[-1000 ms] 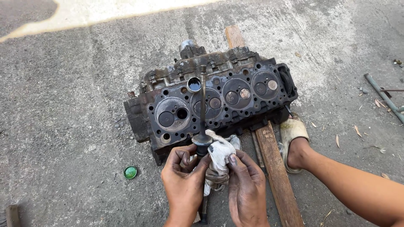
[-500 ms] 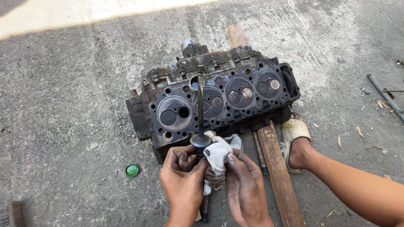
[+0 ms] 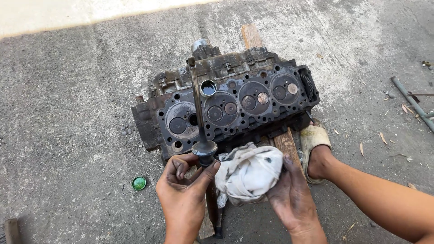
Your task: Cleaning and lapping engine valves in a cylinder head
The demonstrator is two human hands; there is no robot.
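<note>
My left hand (image 3: 183,194) grips a dark engine valve (image 3: 196,104) just under its round head, with the long stem pointing up across the cylinder head (image 3: 253,106). My right hand (image 3: 294,199) is beside it, closed over a bunched, dirty white rag (image 3: 246,174) that sits a little right of the valve head. The grimy cylinder head lies on its side in front of me, showing several round combustion chambers with valves. A small metal cup (image 3: 208,88) rests on it.
The cylinder head sits on wooden planks (image 3: 251,36) on a concrete floor. A bare leg with a sandalled foot (image 3: 316,149) reaches in from the right beside a plank. A green bottle cap (image 3: 139,183) lies at left; a metal pipe (image 3: 411,101) lies at far right.
The rag was wrapped over the valve head under both hands. My right hand has drawn the rag off to the right, and the valve head now shows bare in my left hand.
</note>
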